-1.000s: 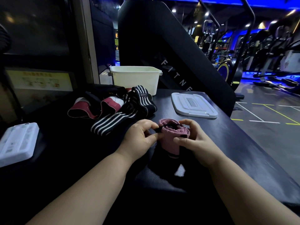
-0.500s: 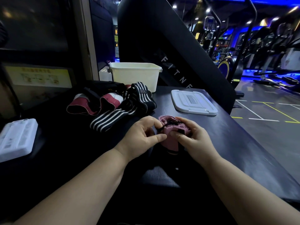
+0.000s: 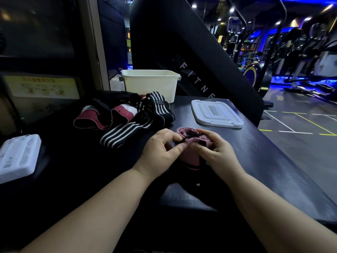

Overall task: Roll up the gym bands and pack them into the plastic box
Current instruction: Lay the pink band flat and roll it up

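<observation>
the left hand (image 3: 160, 150) pinches a thin black strap (image 3: 190, 137) atop the rolled pink fabric gym band (image 3: 187, 157), which the right hand (image 3: 217, 154) grips upright over the dark table (image 3: 273, 161). the cream plastic box (image 3: 149, 87) stands open at the far edge.

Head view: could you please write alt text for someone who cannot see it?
The left hand and right hand hold a rolled pink band over a dark table; striped bands, an open plastic box and its lid lie beyond.
</observation>
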Tool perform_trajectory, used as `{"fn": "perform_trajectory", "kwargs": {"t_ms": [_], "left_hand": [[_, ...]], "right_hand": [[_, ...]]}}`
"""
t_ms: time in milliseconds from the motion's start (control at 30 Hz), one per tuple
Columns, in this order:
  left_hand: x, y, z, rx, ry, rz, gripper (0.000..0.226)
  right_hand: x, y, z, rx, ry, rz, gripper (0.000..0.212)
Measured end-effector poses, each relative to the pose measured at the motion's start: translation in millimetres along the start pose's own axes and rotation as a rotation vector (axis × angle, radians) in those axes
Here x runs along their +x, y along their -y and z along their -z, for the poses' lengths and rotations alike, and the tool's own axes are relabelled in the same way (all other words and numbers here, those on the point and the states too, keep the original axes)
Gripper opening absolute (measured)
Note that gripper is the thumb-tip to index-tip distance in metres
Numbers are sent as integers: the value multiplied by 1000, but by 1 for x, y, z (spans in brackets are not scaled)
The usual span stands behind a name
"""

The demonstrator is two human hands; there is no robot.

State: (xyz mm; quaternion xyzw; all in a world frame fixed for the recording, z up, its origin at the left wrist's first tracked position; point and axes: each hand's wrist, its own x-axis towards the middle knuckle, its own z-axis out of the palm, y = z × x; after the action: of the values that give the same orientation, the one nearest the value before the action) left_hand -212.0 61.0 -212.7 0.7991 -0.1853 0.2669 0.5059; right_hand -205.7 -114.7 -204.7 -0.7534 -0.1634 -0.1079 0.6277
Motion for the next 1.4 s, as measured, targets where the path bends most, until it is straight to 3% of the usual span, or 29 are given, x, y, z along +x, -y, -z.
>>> {"fn": "perform_trajectory", "kwargs": {"t_ms": [133,500,633,733,900,1067,1400], "left_hand": [[1,1,-2,43,-52,19,15],[2,7,-9,43,-57,-143,10],[0,6,-4,-21,24,-143,27],[-1,7,-4,-10,41,-150,28],[0,14,-4,100,-25,-120,28],[1,18,1,180,-61,-93,31],[-3,-2,0,56,4,-114,22]], "right_hand": [[1,-1,-3,4,-34,-20,29],[3,-1,-7,-113,-145,-17,34],[4,0,-9,-149,-173,-7,24],[6,-4,-2,-128,-102,-22,26],[4,-7,13,142,117,-84,55],[3,-8,10,272,161,-108,64],[-1,-8,2,69,26,-26,42]]}}
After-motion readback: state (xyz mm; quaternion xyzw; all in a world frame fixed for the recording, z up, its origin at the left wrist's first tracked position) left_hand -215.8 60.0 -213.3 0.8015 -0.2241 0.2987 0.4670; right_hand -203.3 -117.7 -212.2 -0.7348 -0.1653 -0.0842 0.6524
